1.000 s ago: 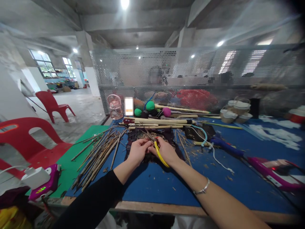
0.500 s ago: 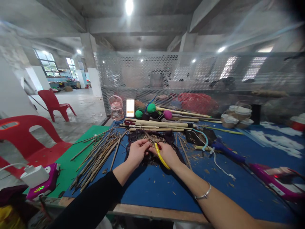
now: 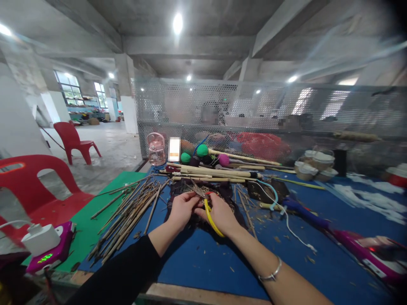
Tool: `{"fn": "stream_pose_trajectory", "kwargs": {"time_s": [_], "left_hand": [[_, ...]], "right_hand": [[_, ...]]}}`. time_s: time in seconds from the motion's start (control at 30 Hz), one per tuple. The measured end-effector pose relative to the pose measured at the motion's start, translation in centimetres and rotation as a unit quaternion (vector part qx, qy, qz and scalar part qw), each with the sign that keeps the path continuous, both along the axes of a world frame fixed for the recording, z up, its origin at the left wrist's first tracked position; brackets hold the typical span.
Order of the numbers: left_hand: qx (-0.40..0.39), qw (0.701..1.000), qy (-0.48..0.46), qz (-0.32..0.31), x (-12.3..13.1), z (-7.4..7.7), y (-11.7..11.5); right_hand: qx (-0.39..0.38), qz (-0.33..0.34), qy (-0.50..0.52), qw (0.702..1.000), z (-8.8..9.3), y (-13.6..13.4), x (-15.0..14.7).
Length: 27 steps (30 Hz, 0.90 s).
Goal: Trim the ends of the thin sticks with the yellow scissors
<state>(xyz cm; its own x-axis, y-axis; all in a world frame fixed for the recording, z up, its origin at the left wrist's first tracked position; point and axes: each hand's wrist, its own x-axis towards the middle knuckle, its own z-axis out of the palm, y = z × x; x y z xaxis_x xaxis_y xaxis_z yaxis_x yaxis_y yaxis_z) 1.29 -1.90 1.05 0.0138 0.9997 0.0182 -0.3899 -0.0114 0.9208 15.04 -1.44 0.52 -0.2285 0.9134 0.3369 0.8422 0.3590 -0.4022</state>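
My right hand (image 3: 219, 212) is closed on yellow-handled scissors (image 3: 210, 218), whose blades point up and to the left and look parted. Close beside it, my left hand (image 3: 182, 209) pinches with thumb and fingers near the blades; whatever it holds is too small or hidden to name. Both hands are over a dark cloth (image 3: 230, 190) strewn with small brown clippings. To the left lies a loose bundle of thin brown sticks (image 3: 130, 220), fanned out on the blue table (image 3: 203, 267).
Peeled pale sticks (image 3: 216, 170) lie behind the cloth, near green yarn balls (image 3: 202, 150) and a pink bottle (image 3: 156, 149). Purple power devices sit left (image 3: 52, 250) and right (image 3: 365, 250). Small pale baskets (image 3: 318, 163) stand back right. Red chairs (image 3: 41, 186) are at left.
The scissors' blades now look spread apart, and my left hand's fingers are nearer to them. The view has tilted up slightly, so everything sits a little lower in the picture.
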Motion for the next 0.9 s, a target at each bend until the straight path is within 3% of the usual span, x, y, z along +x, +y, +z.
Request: {"fn": "stream_pose_trajectory", "kwargs": {"time_s": [0.47,0.9], "left_hand": [[0.029,0.999,-0.002,-0.021,0.10,-0.15,-0.13],[0.013,1.000,0.021,0.005,0.14,0.41,-0.56]], "right_hand": [[-0.001,0.031,0.023,0.999,0.32,0.02,0.48],[-0.049,-0.004,0.024,0.999,0.63,-0.40,-0.02]]}}
